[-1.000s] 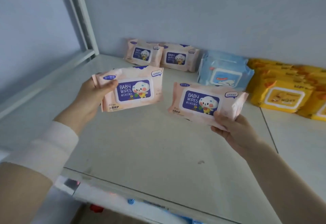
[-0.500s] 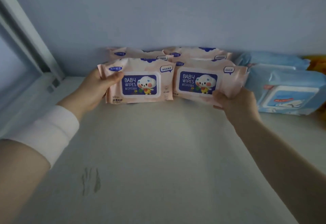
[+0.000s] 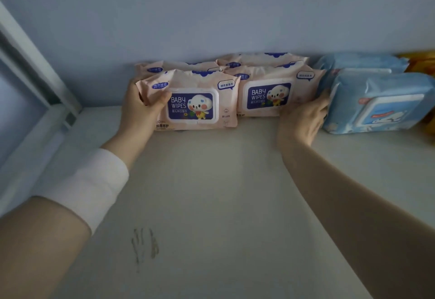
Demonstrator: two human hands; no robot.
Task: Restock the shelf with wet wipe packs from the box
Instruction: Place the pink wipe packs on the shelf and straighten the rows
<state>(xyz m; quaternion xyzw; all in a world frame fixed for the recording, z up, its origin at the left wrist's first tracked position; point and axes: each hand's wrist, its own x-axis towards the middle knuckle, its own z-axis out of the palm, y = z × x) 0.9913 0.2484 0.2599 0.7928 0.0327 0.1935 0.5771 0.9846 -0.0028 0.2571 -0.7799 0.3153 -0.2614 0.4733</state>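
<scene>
**Two pink baby wipe packs being set in front of the back row**

Left hand [image 3: 141, 110] grips the left end of a pink baby wipes pack [image 3: 195, 101], thumb over the front face, fingers wrapped behind. Pack stands tilted on the shelf [image 3: 211, 193], centre-left of frame, bottom edge touching or just about touching the surface. Right hand [image 3: 303, 120] is at the right end of a second pink pack [image 3: 270, 91], centre-right of frame; fingers go behind the pack edge and are hidden, so cannot tell whether it is clamped on or just pushing. That pack sits against the row behind.

Progress: two more pink packs [image 3: 261, 60] already stand behind these, against the back wall [image 3: 211, 16], only top edges showing. So a back row is done and the front row is going in. Judged mid-task: both front packs look near final position, release not yet done. Box is not in view, so how many packs remain cannot be told.

Right of the pink group: light blue wipe packs [image 3: 376, 103], one in front, one behind, just beside the right hand. Yellow packs [image 3: 423, 63] at the far right edge, mostly cut off.

Surface: pale off-white shelf board, large bare area in the foreground, with a dark smudge [image 3: 146, 247] lower-centre. White shelf frame upright [image 3: 35, 63] at upper left. Plain bluish wall, dim lighting. White sleeve cuff [image 3: 94, 185] on the left forearm; right arm bare.
</scene>
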